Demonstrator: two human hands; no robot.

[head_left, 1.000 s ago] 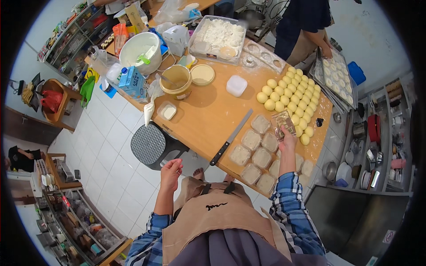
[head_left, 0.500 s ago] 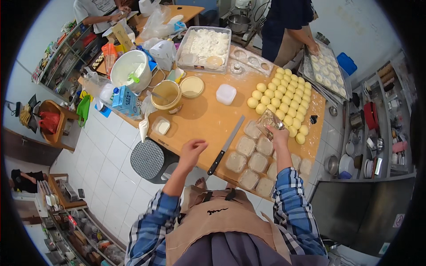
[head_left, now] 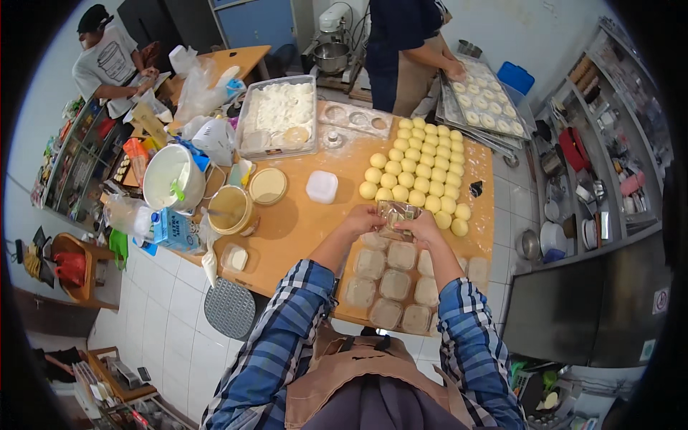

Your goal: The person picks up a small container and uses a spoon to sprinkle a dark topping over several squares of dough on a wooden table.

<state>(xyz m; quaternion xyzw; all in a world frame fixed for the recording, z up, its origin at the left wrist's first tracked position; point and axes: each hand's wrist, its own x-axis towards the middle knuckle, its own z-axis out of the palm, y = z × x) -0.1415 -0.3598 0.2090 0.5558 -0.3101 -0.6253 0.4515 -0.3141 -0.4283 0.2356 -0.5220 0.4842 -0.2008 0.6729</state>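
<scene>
— What have they got there, over the wooden table?

— A small clear packet, it looks like, with something pale inside. Both hands are on it: the left hand pinches its left end, the right hand clasps the right end, so the packet sits stretched between the two sets of fingertips, lifted just off the wood.

— Why up in the air like that?

— My guess is so both ends can be worked at once; flat on the board only one side would be reachable. It hangs right above the flat wrapped pieces, which lie in rows just in front of the apron, close to the body, probably so each one can be set down without reaching.

— And the round yellow ones?

— The dough balls sit in tight rows just beyond the hands, nearly touching the packet's far edge. Handy, I'd say.

— Anything else nearby?

— A small white tub to the left, then a tan bowl and a white bucket. A metal tray of white dough is further back. Another person at the far corner handles a tray of rounds, well apart.
</scene>
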